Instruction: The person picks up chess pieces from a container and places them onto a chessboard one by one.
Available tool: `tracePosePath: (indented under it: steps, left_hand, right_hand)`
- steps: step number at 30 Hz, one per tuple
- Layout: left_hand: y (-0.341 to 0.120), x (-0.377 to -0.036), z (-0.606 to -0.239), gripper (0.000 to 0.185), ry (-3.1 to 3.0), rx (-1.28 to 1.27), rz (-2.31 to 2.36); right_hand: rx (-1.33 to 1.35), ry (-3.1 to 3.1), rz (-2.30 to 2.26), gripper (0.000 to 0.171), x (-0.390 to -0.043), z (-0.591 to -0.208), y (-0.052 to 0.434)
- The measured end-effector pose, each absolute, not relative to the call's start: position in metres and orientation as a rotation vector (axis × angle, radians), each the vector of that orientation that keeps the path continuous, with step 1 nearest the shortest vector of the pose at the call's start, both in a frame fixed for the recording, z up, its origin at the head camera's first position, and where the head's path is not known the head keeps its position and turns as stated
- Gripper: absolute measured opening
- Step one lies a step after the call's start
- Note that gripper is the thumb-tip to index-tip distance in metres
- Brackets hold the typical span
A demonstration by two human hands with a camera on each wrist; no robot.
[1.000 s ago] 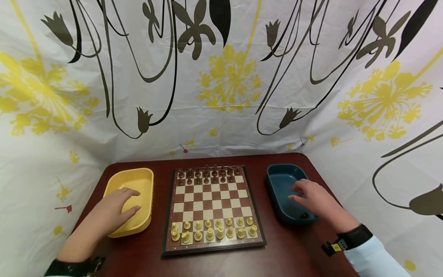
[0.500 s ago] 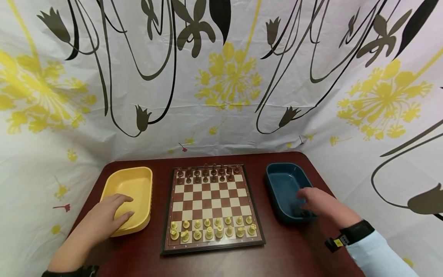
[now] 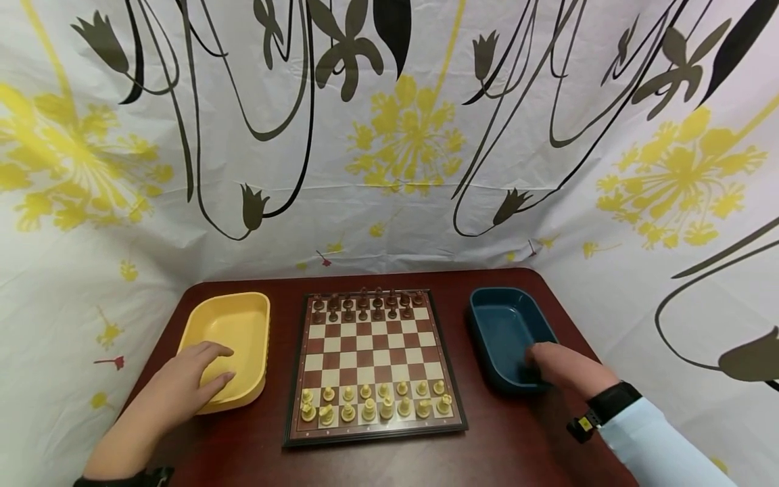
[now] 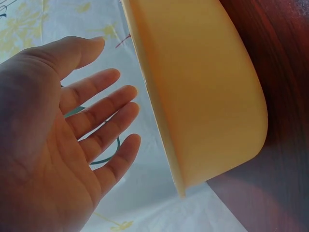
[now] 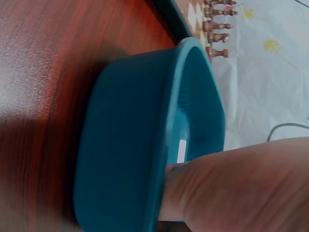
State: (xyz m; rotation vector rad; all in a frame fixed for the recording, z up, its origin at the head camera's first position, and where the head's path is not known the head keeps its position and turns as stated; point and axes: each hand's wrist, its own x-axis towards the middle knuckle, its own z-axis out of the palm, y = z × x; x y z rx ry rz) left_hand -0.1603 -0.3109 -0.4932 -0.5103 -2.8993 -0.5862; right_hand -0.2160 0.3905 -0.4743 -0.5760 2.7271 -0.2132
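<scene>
My left hand (image 3: 176, 385) hovers over the near left side of a yellow plastic tub (image 3: 248, 338). Its fingers are relaxed and apart, and the left wrist view shows a bare palm beside the tub's wall (image 4: 207, 96). On the right, my right hand (image 3: 569, 368) reaches over the rim into the near end of a dark teal tub (image 3: 502, 325). Its fingertips are down inside and hidden by the back of the hand and, in the right wrist view, by the tub wall (image 5: 125, 140). Whether they hold anything cannot be seen.
Between the tubs lies a chessboard (image 3: 374, 345). Light pieces (image 3: 368, 410) line its near side and dark pieces (image 3: 362, 308) its far side. All stand on a reddish-brown table (image 3: 365, 467), with a patterned sheet (image 3: 389, 230) behind and at both sides.
My right hand has lowered into the near end of the teal tub, covering the small dark object seen there earlier. My left hand has drawn back slightly toward the yellow tub's near left side.
</scene>
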Motion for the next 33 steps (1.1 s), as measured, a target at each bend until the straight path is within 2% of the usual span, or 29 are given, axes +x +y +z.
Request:
tracePosePath:
  steps: [18,26,33]
  left_hand:
    - [-0.313,-0.155,-0.498,0.031,-2.846,-0.518,-0.572]
    - [-0.313,-0.155,-0.499,0.03,-2.844,-0.517,-0.578]
    - [-0.314,-0.155,-0.498,0.03,-2.858,-0.498,-0.59]
  right_hand:
    - [-0.617,2.735,-0.265,0.03,-0.224,-0.494,0.39]
    - [-0.691,2.752,-0.341,0.044,-0.222,-0.494,0.39]
    - [-0.629,2.763,-0.339,0.029,-0.229,-0.495,0.394]
